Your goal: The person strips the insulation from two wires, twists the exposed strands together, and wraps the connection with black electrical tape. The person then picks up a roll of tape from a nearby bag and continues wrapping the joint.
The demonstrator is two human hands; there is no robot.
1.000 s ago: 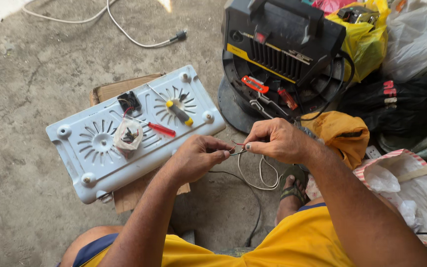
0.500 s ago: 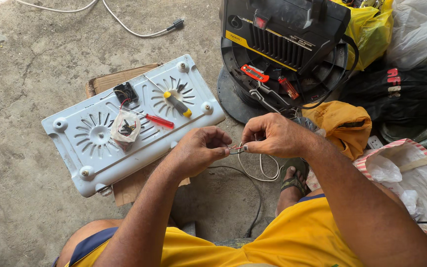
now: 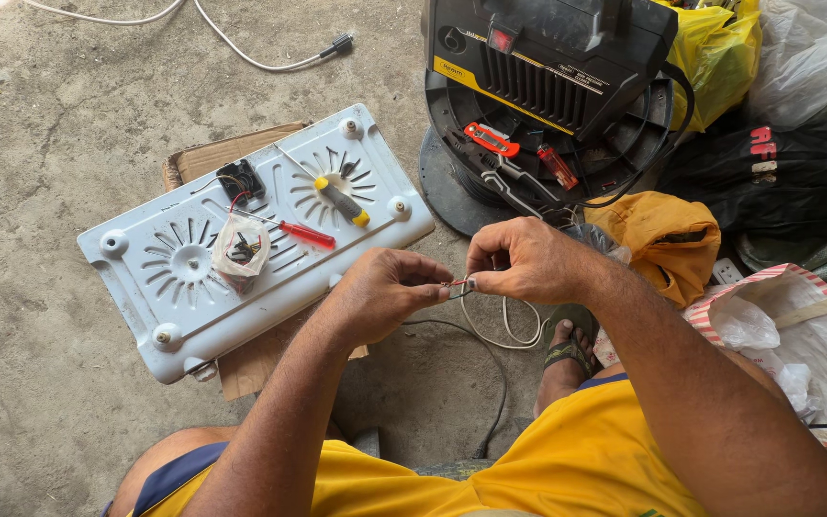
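Observation:
My left hand (image 3: 385, 290) and my right hand (image 3: 519, 258) meet in front of me, both pinching the bared end of a thin white wire (image 3: 459, 285). The wire loops down below my right hand (image 3: 500, 325). To the left lies an upturned pale blue appliance base (image 3: 193, 287) on cardboard (image 3: 241, 369). On the base rest a red-handled screwdriver (image 3: 303, 234), a yellow-and-black screwdriver (image 3: 342, 202), a small clear bag of parts (image 3: 239, 251) and a black connector (image 3: 239, 180).
A black and yellow machine (image 3: 547, 67) stands on a round base with red-handled tools (image 3: 490, 140) beside it. Yellow cloth (image 3: 662, 239), black bag (image 3: 768, 182) and plastic bags (image 3: 787, 325) crowd the right. A white cord with plug (image 3: 270, 62) crosses the concrete floor.
My hands have stayed together on the wire end, with only small finger shifts. The camera has tilted slightly, so the appliance base sits a little lower left.

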